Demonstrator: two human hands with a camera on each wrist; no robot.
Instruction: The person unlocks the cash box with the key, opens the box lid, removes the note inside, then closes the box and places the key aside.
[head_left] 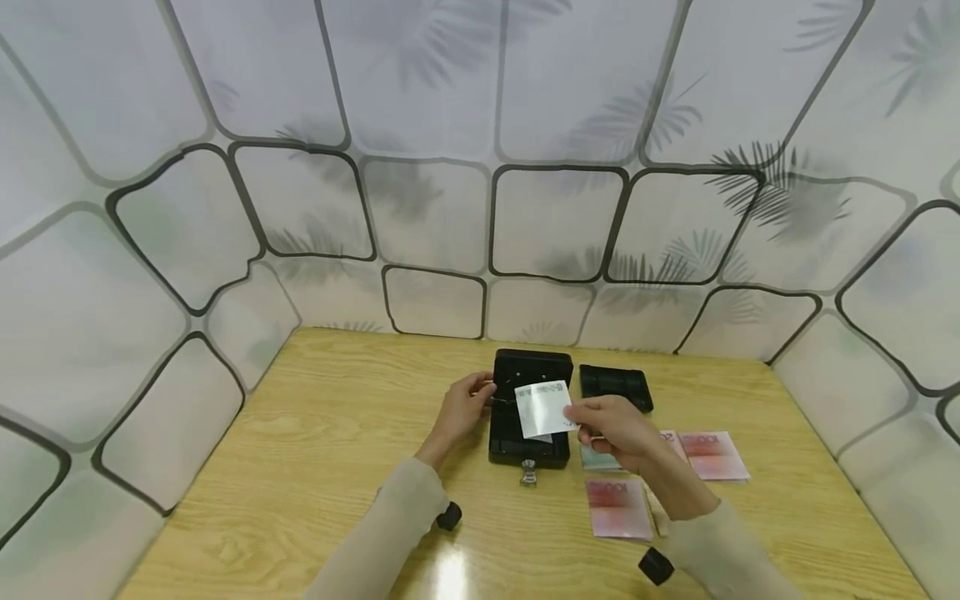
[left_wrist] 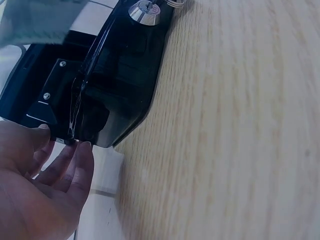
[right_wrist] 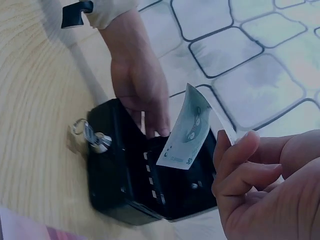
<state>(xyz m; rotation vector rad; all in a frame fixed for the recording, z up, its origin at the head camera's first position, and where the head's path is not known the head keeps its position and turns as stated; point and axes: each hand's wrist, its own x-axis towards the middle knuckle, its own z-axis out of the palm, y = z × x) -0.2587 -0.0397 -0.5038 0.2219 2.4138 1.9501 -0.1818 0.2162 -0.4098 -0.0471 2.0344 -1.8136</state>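
An open black cash box (head_left: 528, 446) stands mid-table with a key (head_left: 528, 475) in its front lock. My left hand (head_left: 486, 396) rests its straight fingertips (left_wrist: 82, 147) on the box's left wall (left_wrist: 115, 75). My right hand (head_left: 577, 417) pinches a pale green banknote (head_left: 545, 408) by one edge and holds it over the open box. In the right wrist view the banknote (right_wrist: 187, 130) hangs tilted above the box (right_wrist: 150, 185), with my right hand (right_wrist: 227, 145) at the right and my left hand (right_wrist: 155, 130) behind the box.
A black insert tray (head_left: 615, 386) lies just right of the box. Pink banknotes (head_left: 618, 507) and more notes (head_left: 712, 454) lie on the wooden table (head_left: 315, 433) under and beside my right arm. Patterned walls close in the table's far and side edges.
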